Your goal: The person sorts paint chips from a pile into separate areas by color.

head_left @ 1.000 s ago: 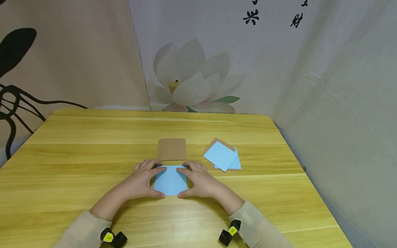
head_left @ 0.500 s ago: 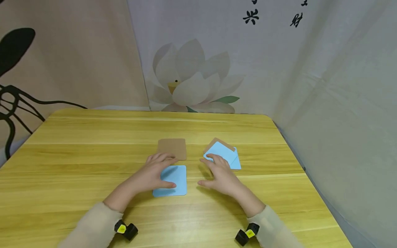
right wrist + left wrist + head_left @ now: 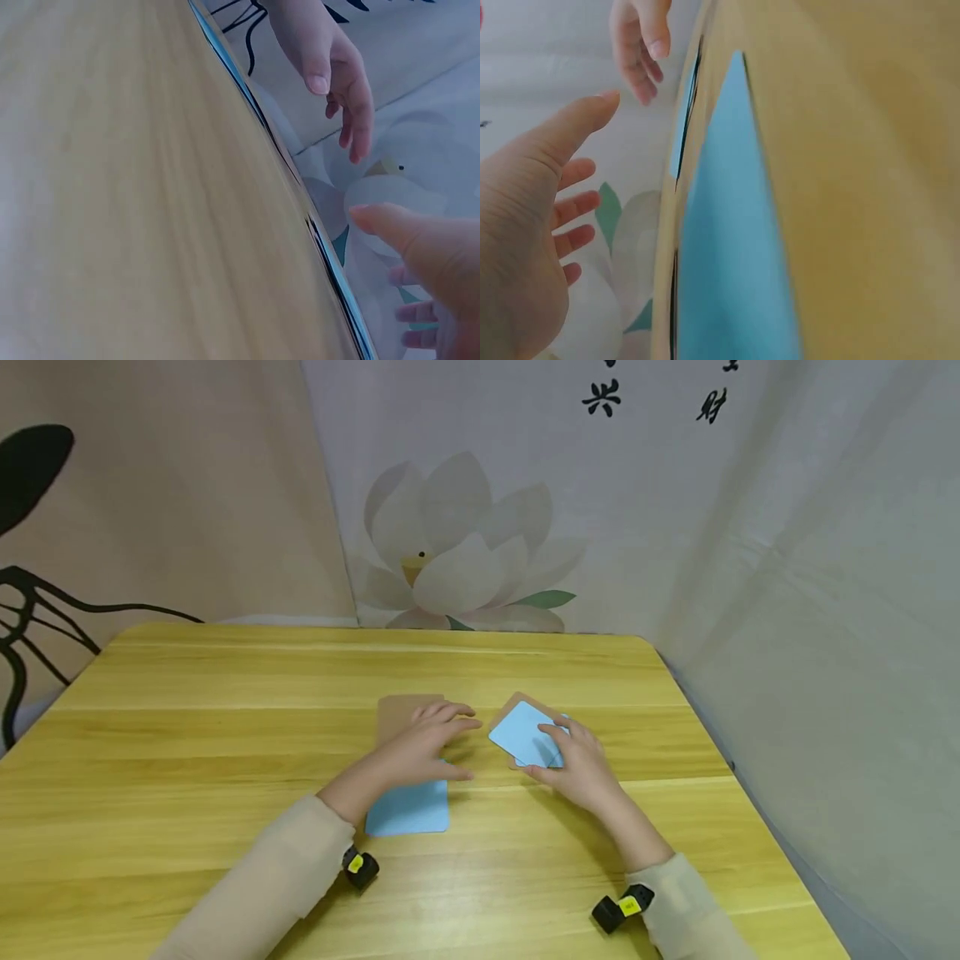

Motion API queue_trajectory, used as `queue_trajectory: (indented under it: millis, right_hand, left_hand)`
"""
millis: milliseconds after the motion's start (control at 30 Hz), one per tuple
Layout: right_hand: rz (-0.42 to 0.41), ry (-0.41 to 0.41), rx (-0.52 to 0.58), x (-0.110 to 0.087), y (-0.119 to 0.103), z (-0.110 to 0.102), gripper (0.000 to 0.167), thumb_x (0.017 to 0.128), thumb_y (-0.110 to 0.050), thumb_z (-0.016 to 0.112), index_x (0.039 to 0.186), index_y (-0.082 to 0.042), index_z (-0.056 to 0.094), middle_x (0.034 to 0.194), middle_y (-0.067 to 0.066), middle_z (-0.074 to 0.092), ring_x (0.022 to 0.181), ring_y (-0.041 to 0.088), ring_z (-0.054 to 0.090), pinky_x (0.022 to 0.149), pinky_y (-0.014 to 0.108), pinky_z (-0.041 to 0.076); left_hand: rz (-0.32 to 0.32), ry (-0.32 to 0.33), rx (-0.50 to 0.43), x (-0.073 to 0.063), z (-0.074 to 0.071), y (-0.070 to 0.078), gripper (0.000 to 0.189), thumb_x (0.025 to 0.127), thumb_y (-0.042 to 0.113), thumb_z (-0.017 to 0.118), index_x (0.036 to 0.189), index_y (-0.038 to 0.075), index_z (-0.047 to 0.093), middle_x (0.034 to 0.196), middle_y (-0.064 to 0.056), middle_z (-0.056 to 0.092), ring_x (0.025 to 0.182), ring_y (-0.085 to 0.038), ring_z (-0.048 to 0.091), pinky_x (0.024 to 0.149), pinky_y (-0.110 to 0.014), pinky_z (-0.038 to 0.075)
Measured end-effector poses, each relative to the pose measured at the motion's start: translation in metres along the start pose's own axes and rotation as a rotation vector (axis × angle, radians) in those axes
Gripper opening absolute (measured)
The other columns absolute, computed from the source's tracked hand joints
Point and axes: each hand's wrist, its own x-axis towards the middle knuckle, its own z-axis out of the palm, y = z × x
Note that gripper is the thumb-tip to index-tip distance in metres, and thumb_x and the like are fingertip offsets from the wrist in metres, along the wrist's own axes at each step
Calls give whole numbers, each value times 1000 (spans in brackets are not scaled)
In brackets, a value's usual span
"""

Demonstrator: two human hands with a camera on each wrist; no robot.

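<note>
A blue square card (image 3: 408,810) with rounded corners lies flat near the middle of the table, just in front of a brown card (image 3: 397,714). My left hand (image 3: 416,752) hovers over these two, fingers spread toward the right and holding nothing. To the right is a loose pile of blue and brown cards, a tilted blue card (image 3: 521,733) on top. Over the right side of that pile hangs my right hand (image 3: 581,768), thumb and fingers apart; it covers part of the pile. Both wrist views show the hands (image 3: 525,232) (image 3: 442,270) raised with nothing in them.
The yellow wooden table (image 3: 225,735) runs back to a printed curtain (image 3: 465,543) with a lotus flower. A white curtain (image 3: 825,610) hangs along the right side. Each wrist carries a small black camera (image 3: 362,868).
Both hands have let go of the blue card and moved right. The right hand reached the pile; the left hand followed, passing over the blue card. The head view shifted slightly.
</note>
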Motion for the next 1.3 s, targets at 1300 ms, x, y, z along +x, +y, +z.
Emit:
queue_trajectory:
  millis: [1300]
  right_hand:
    - [44, -111, -86, 9, 34, 4, 83, 77, -53, 75, 139, -5, 49, 139, 23, 41, 127, 45, 33, 101, 62, 20]
  left_hand:
    - [-95, -324, 177, 107, 35, -4, 92, 71, 62, 73, 148, 26, 39, 154, 4, 28, 129, -23, 30, 102, -42, 21]
